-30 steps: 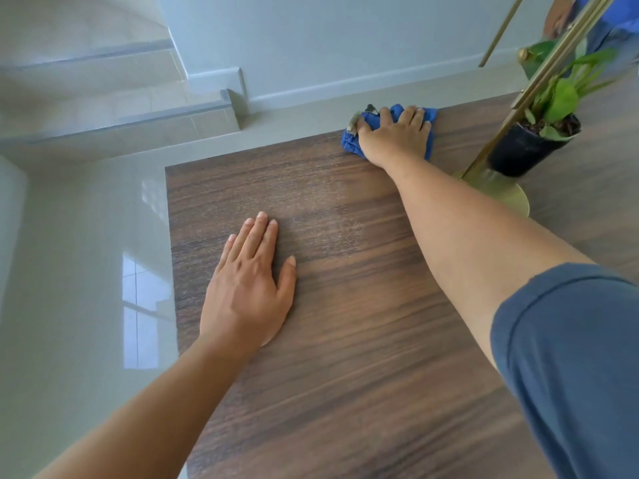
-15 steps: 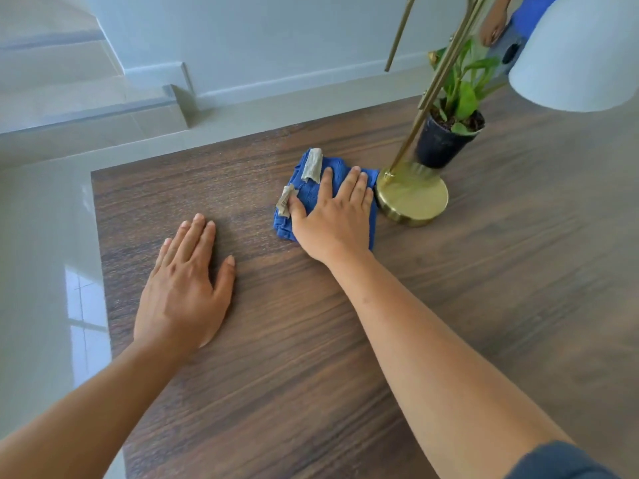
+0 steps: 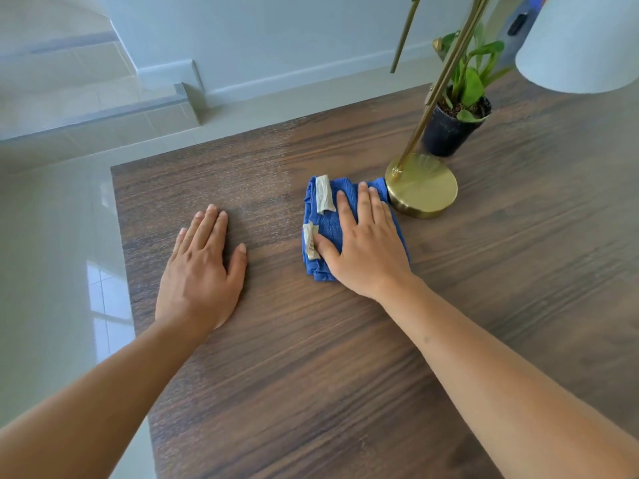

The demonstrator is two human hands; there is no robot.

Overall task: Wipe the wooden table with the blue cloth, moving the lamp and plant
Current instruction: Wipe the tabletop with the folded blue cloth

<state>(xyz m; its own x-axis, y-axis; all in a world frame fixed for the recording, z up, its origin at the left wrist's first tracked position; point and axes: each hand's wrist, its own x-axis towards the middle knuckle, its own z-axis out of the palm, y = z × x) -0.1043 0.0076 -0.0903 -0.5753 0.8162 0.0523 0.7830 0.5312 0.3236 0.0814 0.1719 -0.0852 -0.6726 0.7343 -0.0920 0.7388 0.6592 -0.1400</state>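
A folded blue cloth [image 3: 325,226] with two pale labels lies on the dark wooden table [image 3: 311,357]. My right hand [image 3: 366,247] presses flat on it, fingers straight. The cloth's far right corner touches the round brass base of the lamp [image 3: 423,188], whose slanted brass stem rises to a white shade at the top right. Behind the base stands a small green plant in a black pot [image 3: 449,129]. My left hand [image 3: 200,271] rests flat on the bare wood near the table's left edge.
Glossy pale floor tiles [image 3: 52,271] lie left of the table's edge, with steps [image 3: 96,108] and a white wall beyond. The lamp's white shade [image 3: 584,43] hangs over the table's far right.
My right hand has drawn the cloth from the table's far edge back toward me, beside the lamp base. The view has shifted right, bringing the lamp shade in. My left hand has stayed flat.
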